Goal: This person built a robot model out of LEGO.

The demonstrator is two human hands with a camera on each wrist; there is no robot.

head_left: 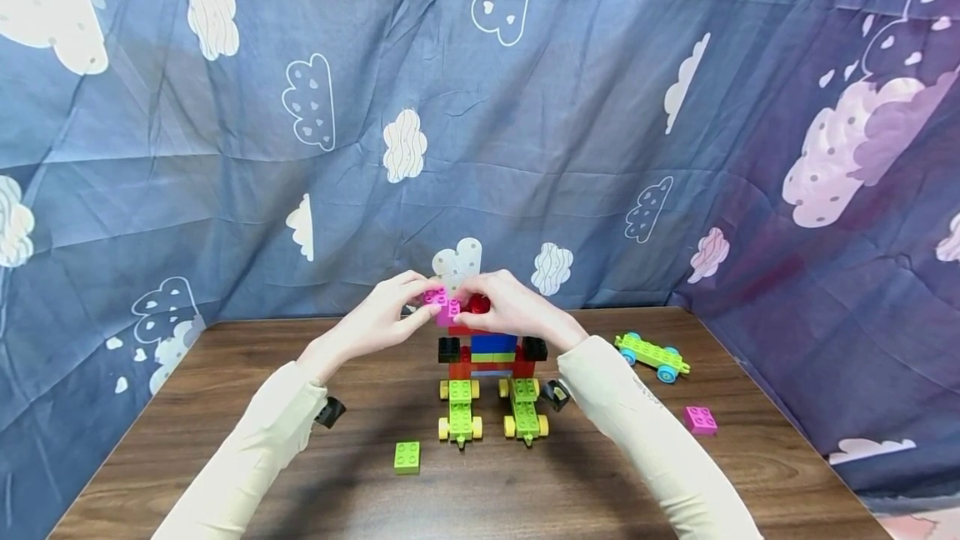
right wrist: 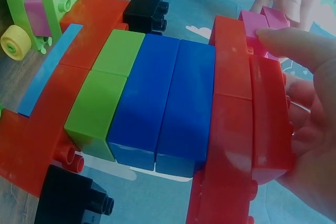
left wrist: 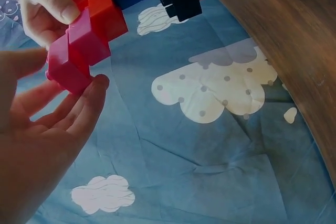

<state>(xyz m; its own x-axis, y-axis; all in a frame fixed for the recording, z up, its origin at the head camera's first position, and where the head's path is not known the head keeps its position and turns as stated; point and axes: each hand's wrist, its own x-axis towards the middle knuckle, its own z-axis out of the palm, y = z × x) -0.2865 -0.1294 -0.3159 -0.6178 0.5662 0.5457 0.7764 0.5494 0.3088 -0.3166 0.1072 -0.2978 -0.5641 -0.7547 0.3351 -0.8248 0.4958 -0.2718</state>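
A figure built of toy bricks, with a blue body [right wrist: 163,98], stands on two lime wheeled bases [head_left: 461,415] with yellow wheels. Red bricks [right wrist: 228,93] form its upper level, where two pink bricks sit at the left end. My left hand [head_left: 378,319] pinches the outer pink brick [left wrist: 68,66] between thumb and fingers. At the inner pink brick [left wrist: 90,38], my right hand [head_left: 506,304] grips with its thumb on the near face and fingers behind. In the right wrist view, a long red brick [right wrist: 272,116] lies along the top, beside the right palm.
A lime wheeled base [head_left: 651,353] with blue wheels stands at the right rear of the wooden table [head_left: 300,473]. Nearer lies a loose pink brick [head_left: 701,420]. A lime brick [head_left: 407,457] lies at front left. Patterned blue cloth [head_left: 337,215] hangs behind.
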